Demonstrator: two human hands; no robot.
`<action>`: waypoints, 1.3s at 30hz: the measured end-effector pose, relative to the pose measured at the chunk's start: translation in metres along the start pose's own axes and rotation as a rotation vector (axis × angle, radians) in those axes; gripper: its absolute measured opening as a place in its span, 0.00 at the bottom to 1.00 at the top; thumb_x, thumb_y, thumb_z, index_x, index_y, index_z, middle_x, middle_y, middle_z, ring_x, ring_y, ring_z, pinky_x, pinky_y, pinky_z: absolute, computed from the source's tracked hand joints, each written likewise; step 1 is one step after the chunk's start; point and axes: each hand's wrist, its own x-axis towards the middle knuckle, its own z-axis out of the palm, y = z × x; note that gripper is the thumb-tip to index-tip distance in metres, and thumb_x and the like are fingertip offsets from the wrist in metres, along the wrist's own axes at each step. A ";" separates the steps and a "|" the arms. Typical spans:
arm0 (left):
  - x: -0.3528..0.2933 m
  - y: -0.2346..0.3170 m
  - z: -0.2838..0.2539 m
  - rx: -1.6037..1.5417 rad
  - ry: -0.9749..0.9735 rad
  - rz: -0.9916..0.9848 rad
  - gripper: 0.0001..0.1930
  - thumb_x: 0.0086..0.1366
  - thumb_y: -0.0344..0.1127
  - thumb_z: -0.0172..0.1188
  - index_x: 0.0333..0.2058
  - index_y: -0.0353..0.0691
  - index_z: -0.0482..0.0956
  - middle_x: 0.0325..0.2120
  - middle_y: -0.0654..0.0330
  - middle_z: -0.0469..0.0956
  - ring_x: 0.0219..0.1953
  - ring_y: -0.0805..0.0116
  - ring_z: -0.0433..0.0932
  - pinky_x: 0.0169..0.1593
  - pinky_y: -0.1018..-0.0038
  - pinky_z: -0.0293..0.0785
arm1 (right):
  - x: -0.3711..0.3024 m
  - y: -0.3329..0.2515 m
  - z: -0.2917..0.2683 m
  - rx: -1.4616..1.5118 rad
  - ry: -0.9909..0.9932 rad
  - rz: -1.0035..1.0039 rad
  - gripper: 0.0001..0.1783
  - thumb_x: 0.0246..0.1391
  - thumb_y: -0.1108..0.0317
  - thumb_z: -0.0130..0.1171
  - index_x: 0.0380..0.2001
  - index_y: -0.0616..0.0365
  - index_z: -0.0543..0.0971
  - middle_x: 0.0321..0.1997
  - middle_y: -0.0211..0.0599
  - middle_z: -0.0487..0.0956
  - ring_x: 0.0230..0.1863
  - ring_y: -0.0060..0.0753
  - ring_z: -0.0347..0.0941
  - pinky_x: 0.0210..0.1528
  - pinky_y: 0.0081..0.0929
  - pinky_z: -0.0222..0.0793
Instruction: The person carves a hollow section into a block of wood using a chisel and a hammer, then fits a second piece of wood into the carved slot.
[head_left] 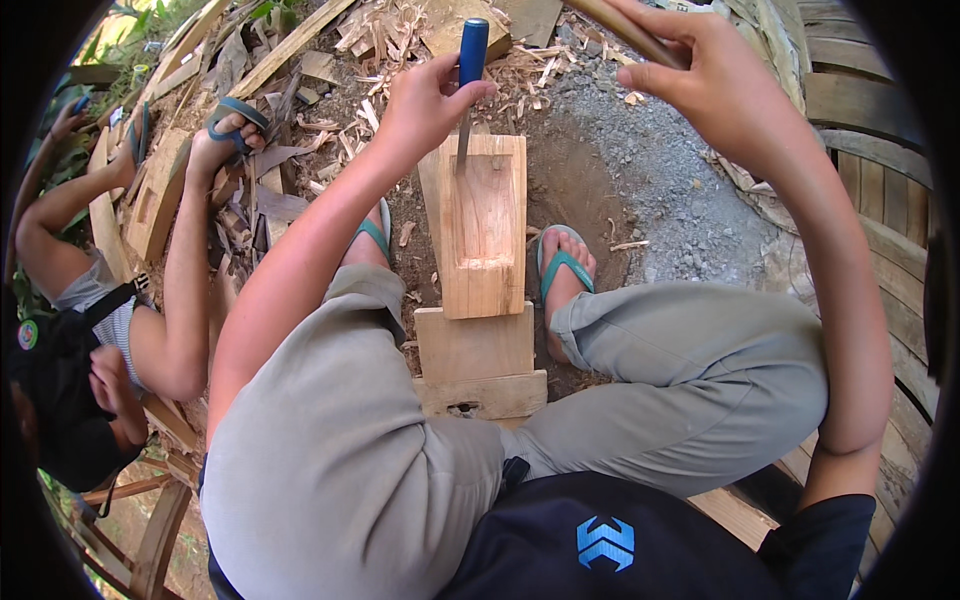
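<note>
My left hand point(430, 98) is closed around a chisel point(473, 52) with a blue handle, held nearly upright. Its metal blade points down into the far left corner of a rectangular hollow in a pale wooden block point(483, 292). Raised at the upper right, my right hand point(690, 60) grips a brown wooden stick point(628, 30), whose far end runs out of view at the top edge. The stick is apart from the chisel. The block lies between my feet, its near end on a flat wooden board point(475, 342).
Wood chips point(515, 85) and scrap pieces litter the ground ahead and left. Grey gravel point(680, 215) lies to the right, beside a slatted wooden structure point(865, 100). At the left sits another person point(120, 320) in dark clothing, near a wooden piece with a cut slot point(158, 205).
</note>
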 end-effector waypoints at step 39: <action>-0.043 0.012 -0.012 -0.424 -0.249 0.252 0.18 0.64 0.24 0.67 0.52 0.34 0.77 0.43 0.57 0.84 0.46 0.70 0.84 0.53 0.69 0.82 | -0.017 -0.045 -0.052 0.138 -0.252 0.234 0.28 0.58 0.63 0.68 0.62 0.52 0.78 0.24 0.27 0.74 0.24 0.19 0.64 0.27 0.25 0.62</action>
